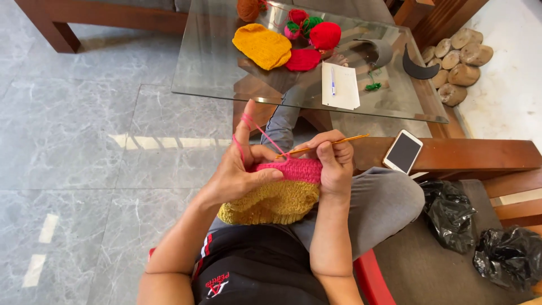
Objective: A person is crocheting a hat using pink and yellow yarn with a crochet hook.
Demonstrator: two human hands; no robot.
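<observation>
A crocheted piece (282,192) — a pink band above a mustard-yellow body — is held over the lap. It is pinched by the left hand (240,169), whose raised forefinger is wrapped with pink yarn (254,129). A golden crochet hook (322,146) is gripped by the closed right hand (333,164). On the glass table (209,68), white paper (340,86) lies near the near edge — yarn balls (324,35) at the far edge.

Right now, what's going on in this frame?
A seated person is crocheting. The left hand grips a pink and yellow crochet piece on the lap, with pink yarn looped over its raised index finger. The right hand holds a yellow crochet hook at the pink top edge. On the glass table ahead lie finished knitted pieces, yarn balls and a notepad; a phone rests on the wooden armrest.
</observation>
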